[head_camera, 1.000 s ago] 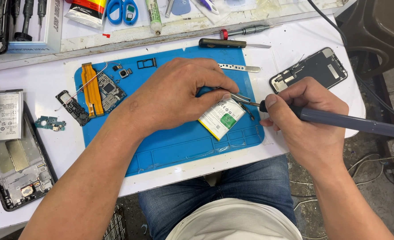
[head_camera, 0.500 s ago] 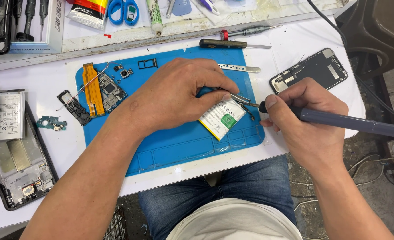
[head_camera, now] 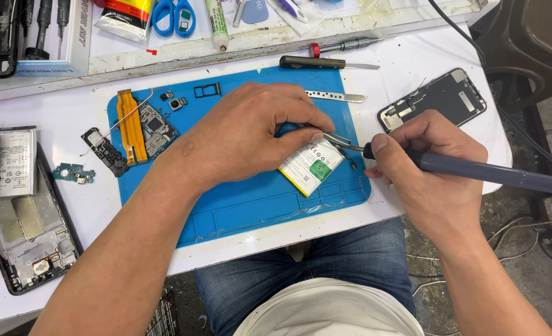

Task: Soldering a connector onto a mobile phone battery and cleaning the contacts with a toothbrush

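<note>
Left hand (head_camera: 251,134) pinches thin metal tweezers (head_camera: 335,138) over flat white battery (head_camera: 310,165); right hand (head_camera: 431,162) grips cylindrical soldering iron (head_camera: 475,169); ribbed blue silicone mat (head_camera: 257,205) beneath.

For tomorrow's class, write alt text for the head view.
A person's left hand presses tweezers to a white phone battery on a blue repair mat, while the right hand holds a soldering iron to it. Phone parts lie around.
</note>
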